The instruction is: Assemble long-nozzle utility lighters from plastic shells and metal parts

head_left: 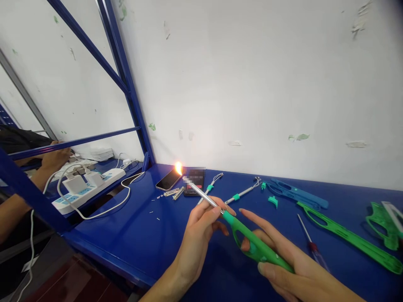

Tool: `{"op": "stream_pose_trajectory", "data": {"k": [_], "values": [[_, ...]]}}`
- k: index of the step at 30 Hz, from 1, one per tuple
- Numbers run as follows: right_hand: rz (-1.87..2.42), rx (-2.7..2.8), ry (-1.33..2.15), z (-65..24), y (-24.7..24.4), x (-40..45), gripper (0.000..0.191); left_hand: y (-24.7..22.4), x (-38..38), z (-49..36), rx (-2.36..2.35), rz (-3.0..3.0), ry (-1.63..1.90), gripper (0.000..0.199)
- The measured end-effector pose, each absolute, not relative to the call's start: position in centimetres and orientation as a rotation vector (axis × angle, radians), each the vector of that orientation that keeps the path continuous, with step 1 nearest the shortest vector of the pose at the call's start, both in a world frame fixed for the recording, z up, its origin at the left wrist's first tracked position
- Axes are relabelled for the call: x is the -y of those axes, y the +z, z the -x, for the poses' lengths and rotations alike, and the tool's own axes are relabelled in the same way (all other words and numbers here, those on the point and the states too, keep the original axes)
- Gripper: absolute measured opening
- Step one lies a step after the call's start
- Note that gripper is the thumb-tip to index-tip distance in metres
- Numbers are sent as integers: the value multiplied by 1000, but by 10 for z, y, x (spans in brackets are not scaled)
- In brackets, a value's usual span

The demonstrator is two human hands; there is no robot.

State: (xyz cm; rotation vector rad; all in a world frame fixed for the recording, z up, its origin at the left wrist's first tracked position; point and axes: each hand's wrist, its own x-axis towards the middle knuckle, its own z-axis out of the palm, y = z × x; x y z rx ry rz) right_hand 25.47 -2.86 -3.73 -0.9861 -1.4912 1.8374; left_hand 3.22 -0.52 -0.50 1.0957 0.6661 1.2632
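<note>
Right hand grips the green lighter, left hand pinches its metal tube, probably to steady the flame beyond the left hand

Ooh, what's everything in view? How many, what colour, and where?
lighter: 1, green, in both hands
flame: 1, orange, beyond lighter's tip
phones: 2, dark, near flame
small cylinders: 2+, clear, near phones
scraps: several, white, near phones
rods: 2, silver-teal, mid-table
small parts: 2, teal, mid-right
shells: 3+, blue and green, right
screwdriver: 1, dark-red handle, right
power strip: 1, white-blue, left
plugs: 2+, white, on strip
cables: several, white, left
stack: 1, white, left
table: 1, blue, beneath
frame: 1, blue, left
wall: 1, white, behind
co-worker's hand: 1, bare, left
left hand: 1, bare, on tube
right hand: 1, bare, on handle
</note>
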Motion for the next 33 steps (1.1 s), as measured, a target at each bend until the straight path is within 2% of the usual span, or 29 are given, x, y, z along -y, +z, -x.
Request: {"op": "stream_pose_trajectory", "data": {"k": [11, 14, 19, 25, 33], "values": [[1289, 1406, 1777, -258, -33, 30, 97, -7, 4, -33, -684, -1106, 1284, 21], [1278, 1412, 1731, -260, -28, 29, 92, -7, 5, -33, -703, -1110, 1295, 27], [1194, 1479, 1736, -262, -24, 27, 100, -9, 5, -32, -730, -1138, 1310, 38], [1187, 1437, 1745, -265, -33, 23, 80, -9, 3, -33, -746, -1168, 1303, 40], [1128, 1406, 1793, -268, -23, 25, 73, -5, 0, -32, -778, -1215, 1291, 36]]}}
